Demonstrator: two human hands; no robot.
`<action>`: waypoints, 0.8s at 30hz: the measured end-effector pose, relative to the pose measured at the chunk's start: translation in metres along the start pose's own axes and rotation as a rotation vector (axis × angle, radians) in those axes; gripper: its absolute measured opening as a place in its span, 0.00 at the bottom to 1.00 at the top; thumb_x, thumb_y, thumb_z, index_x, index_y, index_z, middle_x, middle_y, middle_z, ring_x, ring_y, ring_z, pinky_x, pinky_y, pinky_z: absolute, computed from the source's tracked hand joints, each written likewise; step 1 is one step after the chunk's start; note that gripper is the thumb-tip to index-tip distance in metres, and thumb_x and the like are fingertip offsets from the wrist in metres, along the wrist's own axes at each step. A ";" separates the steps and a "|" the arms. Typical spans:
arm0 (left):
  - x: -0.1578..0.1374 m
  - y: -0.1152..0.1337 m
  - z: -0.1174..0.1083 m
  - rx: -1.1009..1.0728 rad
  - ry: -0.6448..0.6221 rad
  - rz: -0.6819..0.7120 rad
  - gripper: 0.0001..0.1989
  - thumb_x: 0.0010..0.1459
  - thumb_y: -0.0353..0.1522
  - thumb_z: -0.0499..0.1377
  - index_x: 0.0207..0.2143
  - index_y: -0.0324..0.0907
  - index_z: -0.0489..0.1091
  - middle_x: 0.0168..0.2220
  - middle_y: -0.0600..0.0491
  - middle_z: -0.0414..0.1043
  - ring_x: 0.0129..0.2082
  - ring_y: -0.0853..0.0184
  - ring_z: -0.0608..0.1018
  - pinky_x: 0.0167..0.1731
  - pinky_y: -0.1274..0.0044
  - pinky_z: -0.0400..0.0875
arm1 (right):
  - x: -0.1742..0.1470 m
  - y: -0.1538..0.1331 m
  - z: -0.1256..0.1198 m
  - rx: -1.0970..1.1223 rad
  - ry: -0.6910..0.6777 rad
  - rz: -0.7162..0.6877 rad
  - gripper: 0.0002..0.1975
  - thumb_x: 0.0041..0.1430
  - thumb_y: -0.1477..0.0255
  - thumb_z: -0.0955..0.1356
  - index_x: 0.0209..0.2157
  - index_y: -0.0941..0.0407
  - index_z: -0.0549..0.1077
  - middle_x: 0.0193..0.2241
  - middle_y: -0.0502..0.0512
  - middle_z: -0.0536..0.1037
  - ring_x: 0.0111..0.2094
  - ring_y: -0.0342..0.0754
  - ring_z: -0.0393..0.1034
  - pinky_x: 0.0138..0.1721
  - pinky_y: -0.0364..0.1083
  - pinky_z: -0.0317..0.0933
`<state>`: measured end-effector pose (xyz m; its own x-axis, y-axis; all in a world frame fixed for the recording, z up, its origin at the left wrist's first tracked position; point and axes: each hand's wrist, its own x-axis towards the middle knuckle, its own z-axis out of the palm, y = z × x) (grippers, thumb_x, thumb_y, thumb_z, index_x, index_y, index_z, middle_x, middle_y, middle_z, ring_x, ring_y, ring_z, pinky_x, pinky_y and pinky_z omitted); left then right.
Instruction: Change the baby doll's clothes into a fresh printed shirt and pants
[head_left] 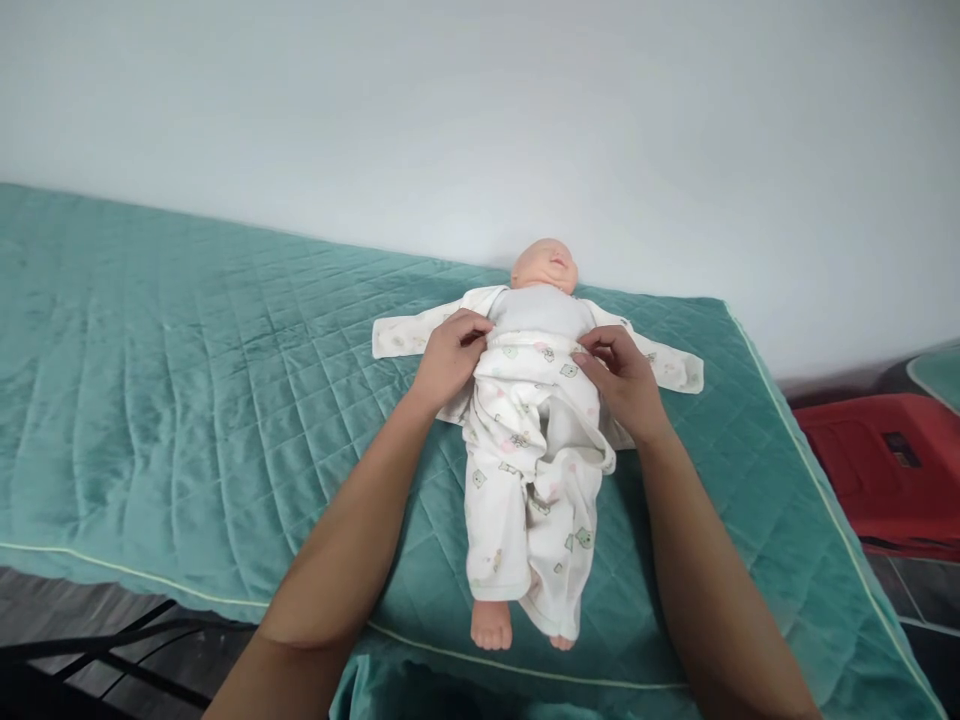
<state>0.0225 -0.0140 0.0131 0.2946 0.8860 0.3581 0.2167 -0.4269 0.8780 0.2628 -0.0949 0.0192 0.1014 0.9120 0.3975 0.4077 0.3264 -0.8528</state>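
Observation:
A baby doll [544,262] lies on its back, head toward the wall and bare feet toward me. Printed white baby pants [514,440] cover its legs and reach up over its belly. The pants' front is bunched and folds loosely on the right side. My left hand [456,355] is closed at the left end of the waistband, fingertips at the cloth. At the waistband's right end, my right hand [621,375] pinches the fabric between thumb and fingers. A matching printed baby jacket [679,368] lies spread open beneath the doll, its sleeves stretched out to both sides.
A green quilted cover [187,400] with pale piping lies under the doll. Behind it rises a white wall [450,120]. A red chair or case [885,465] stands beyond the right edge. Black metal bars [127,645] show at the lower left above dark flooring.

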 end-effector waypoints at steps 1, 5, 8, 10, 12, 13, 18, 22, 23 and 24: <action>0.000 0.000 -0.001 0.025 -0.036 0.023 0.10 0.54 0.25 0.54 0.33 0.41 0.75 0.40 0.51 0.73 0.43 0.66 0.75 0.48 0.73 0.69 | 0.000 0.001 -0.001 -0.011 -0.012 -0.002 0.09 0.60 0.62 0.70 0.39 0.50 0.71 0.40 0.51 0.71 0.45 0.49 0.68 0.54 0.52 0.64; 0.000 0.003 -0.002 0.110 -0.075 0.090 0.12 0.57 0.25 0.53 0.34 0.42 0.76 0.43 0.49 0.70 0.46 0.64 0.73 0.50 0.71 0.68 | 0.001 0.004 -0.002 -0.033 -0.060 -0.006 0.10 0.60 0.62 0.70 0.40 0.49 0.70 0.41 0.50 0.70 0.46 0.48 0.66 0.56 0.52 0.62; 0.000 0.006 -0.002 0.128 -0.121 0.103 0.13 0.57 0.25 0.52 0.35 0.41 0.76 0.41 0.49 0.68 0.45 0.64 0.73 0.50 0.72 0.68 | 0.003 0.006 -0.004 -0.032 -0.094 -0.009 0.10 0.59 0.63 0.70 0.39 0.50 0.69 0.41 0.50 0.69 0.45 0.48 0.66 0.55 0.51 0.62; -0.001 0.006 -0.002 0.112 -0.173 0.092 0.13 0.57 0.25 0.51 0.36 0.41 0.76 0.40 0.50 0.69 0.42 0.65 0.74 0.49 0.72 0.68 | 0.004 0.006 -0.004 -0.038 -0.112 -0.013 0.10 0.59 0.62 0.71 0.38 0.50 0.69 0.40 0.50 0.68 0.44 0.48 0.65 0.53 0.50 0.62; -0.001 0.005 -0.003 0.095 -0.184 0.077 0.13 0.58 0.25 0.51 0.38 0.42 0.75 0.40 0.51 0.71 0.41 0.66 0.74 0.48 0.72 0.67 | 0.004 0.004 -0.005 -0.043 -0.133 -0.010 0.11 0.59 0.62 0.71 0.37 0.51 0.67 0.39 0.50 0.67 0.42 0.47 0.64 0.49 0.48 0.63; -0.002 0.004 -0.004 0.075 -0.179 0.061 0.12 0.58 0.26 0.52 0.39 0.42 0.74 0.40 0.52 0.71 0.42 0.66 0.74 0.48 0.73 0.67 | 0.004 0.002 -0.006 -0.044 -0.147 -0.007 0.11 0.59 0.62 0.71 0.36 0.51 0.66 0.39 0.50 0.66 0.41 0.47 0.63 0.47 0.48 0.62; -0.004 0.006 -0.007 -0.068 -0.176 0.004 0.06 0.61 0.31 0.55 0.40 0.42 0.70 0.39 0.53 0.72 0.42 0.66 0.74 0.45 0.73 0.68 | 0.004 -0.006 -0.008 -0.051 -0.193 -0.016 0.12 0.61 0.63 0.71 0.33 0.52 0.64 0.38 0.50 0.63 0.36 0.45 0.60 0.38 0.46 0.60; -0.004 0.012 -0.009 -0.057 -0.219 0.061 0.08 0.63 0.35 0.57 0.39 0.43 0.74 0.41 0.50 0.72 0.42 0.65 0.73 0.44 0.73 0.67 | 0.004 -0.006 -0.008 -0.094 -0.189 -0.068 0.12 0.62 0.62 0.70 0.32 0.52 0.65 0.38 0.51 0.64 0.37 0.46 0.61 0.37 0.47 0.60; -0.003 0.013 -0.009 -0.057 -0.230 0.066 0.08 0.63 0.35 0.58 0.40 0.43 0.75 0.42 0.50 0.71 0.43 0.65 0.73 0.44 0.73 0.67 | 0.004 -0.005 -0.008 -0.101 -0.191 -0.076 0.11 0.62 0.62 0.70 0.33 0.52 0.66 0.38 0.52 0.64 0.37 0.46 0.61 0.37 0.47 0.60; -0.002 0.014 -0.010 -0.059 -0.242 0.065 0.09 0.62 0.36 0.59 0.41 0.43 0.75 0.42 0.49 0.70 0.42 0.64 0.72 0.43 0.73 0.66 | 0.004 -0.004 -0.008 -0.105 -0.191 -0.082 0.11 0.62 0.62 0.70 0.33 0.52 0.66 0.38 0.52 0.64 0.37 0.46 0.61 0.37 0.47 0.60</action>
<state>0.0156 -0.0202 0.0274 0.5215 0.7849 0.3346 0.1372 -0.4642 0.8751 0.2685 -0.0942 0.0271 -0.1056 0.9171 0.3845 0.5005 0.3831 -0.7763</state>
